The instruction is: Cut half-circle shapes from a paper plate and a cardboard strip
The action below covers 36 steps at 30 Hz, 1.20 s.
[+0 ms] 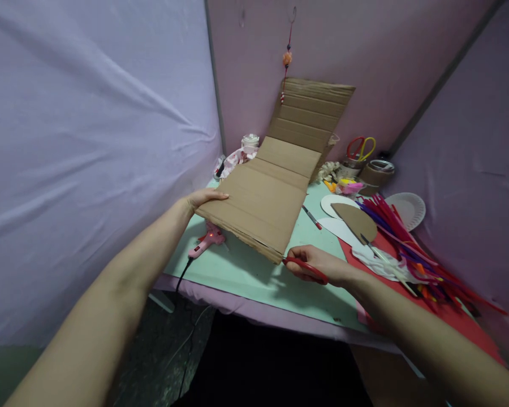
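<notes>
A long, creased piece of cardboard (267, 198) is raised over the table, its far end tilted up toward the back wall. Gripping its near left corner is my left hand (206, 198), thumb on top and fingers hidden beneath. My right hand (307, 263) is closed around the red handles of a pair of scissors (316, 273). The scissors' blades meet the near right corner of the cardboard, along its front edge. Below the left part of the cardboard lies a pink glue gun (207, 240) with a lit orange light.
A marker (311, 217) lies right of the cardboard. Farther right are a cardboard half-round (356, 221), red sheets (449, 316), pipe cleaners (401, 232), a paper plate (407, 209) and cups with more scissors (360, 148). A beaded string (287, 59) hangs at the back. The glue gun's cord (182, 275) drops over the front edge.
</notes>
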Motion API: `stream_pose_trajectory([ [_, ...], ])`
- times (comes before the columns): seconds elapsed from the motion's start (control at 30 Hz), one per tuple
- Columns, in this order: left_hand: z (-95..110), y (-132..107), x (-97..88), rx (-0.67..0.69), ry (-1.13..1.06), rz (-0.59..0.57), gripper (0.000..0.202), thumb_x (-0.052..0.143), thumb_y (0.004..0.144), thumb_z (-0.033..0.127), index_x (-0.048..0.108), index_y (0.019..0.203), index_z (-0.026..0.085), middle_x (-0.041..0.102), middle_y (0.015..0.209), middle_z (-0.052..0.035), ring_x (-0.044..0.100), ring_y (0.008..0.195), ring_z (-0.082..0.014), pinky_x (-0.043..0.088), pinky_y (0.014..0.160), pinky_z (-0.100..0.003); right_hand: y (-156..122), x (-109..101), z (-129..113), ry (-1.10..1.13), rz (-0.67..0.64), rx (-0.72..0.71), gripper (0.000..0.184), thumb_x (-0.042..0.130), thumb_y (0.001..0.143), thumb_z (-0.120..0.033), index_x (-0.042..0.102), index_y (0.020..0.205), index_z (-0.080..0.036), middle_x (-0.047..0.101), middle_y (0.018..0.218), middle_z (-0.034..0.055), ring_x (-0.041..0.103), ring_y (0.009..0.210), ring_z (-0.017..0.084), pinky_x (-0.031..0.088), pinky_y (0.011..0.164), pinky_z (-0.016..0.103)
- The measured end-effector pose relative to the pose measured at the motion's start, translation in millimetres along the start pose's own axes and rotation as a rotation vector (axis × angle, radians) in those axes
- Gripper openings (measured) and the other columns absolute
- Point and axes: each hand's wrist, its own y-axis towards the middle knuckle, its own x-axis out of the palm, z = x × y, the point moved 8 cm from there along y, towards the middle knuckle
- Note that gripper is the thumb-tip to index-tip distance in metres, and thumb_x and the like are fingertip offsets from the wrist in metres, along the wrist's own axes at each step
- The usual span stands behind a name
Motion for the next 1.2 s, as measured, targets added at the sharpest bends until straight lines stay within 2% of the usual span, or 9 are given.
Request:
stream_pose_trajectory([
  [0.3, 3, -5, 7.0, 0.005, -0.004, 0.001, 0.04, 0.079, 0.06, 0.034, 0.067, 0.093, 0.014, 0.074, 0.083, -0.0071, 0.07, 0.073, -0.0215, 0.056, 0.074, -0.031, 2, 5, 0, 0.021, 0.011, 0.001, 0.053, 0.063, 0.067, -0.069, 0.044, 0.063, -0.02, 0.04, 0.047, -0.0074, 0.03, 0.037, 0.005, 0.02, 0.036, 0.021],
  [0.57, -1, -5, 12.8, 0.01, -0.017, -0.001, 0.038, 0.079, 0.06, 0.032, 0.068, 0.092, 0.014, 0.075, 0.085, -0.0068, 0.07, 0.073, -0.0208, 0.056, 0.074, -0.031, 3, 12, 1, 0.011, -0.016, 0.034, 0.049, 0.063, 0.071, -0.062, 0.042, 0.059, -0.02, 0.038, 0.048, -0.0064, 0.028, 0.04, 0.005, 0.016, 0.039, 0.022],
  [0.87, 0, -9, 22.6, 0.002, -0.04, -0.023, 0.039, 0.08, 0.059, 0.032, 0.068, 0.092, 0.014, 0.075, 0.084, -0.0067, 0.07, 0.076, -0.022, 0.056, 0.076, -0.032, 2, 15, -3, 0.0, -0.041, -0.012, 0.058, 0.06, 0.066, -0.073, 0.036, 0.054, -0.021, 0.031, 0.045, -0.0071, 0.022, 0.041, 0.006, 0.013, 0.04, 0.025],
  [1.03, -1, -8, 28.1, 0.022, -0.061, -0.018, 0.04, 0.081, 0.056, 0.031, 0.068, 0.09, 0.013, 0.075, 0.083, -0.0073, 0.069, 0.069, -0.0204, 0.056, 0.07, -0.03, 0, 13, -3, 0.029, 0.011, 0.028, 0.052, 0.066, 0.064, -0.064, 0.038, 0.055, -0.021, 0.033, 0.044, -0.0064, 0.025, 0.041, 0.006, 0.014, 0.039, 0.024],
  [1.2, -2, -10, 33.3, 0.041, -0.07, -0.01, 0.043, 0.081, 0.056, 0.032, 0.068, 0.093, 0.013, 0.075, 0.087, -0.0075, 0.069, 0.073, -0.0206, 0.056, 0.073, -0.031, 0, 16, -3, 0.059, 0.066, 0.058, 0.045, 0.066, 0.066, -0.058, 0.042, 0.058, -0.02, 0.039, 0.047, -0.0048, 0.028, 0.041, 0.006, 0.016, 0.038, 0.023],
])
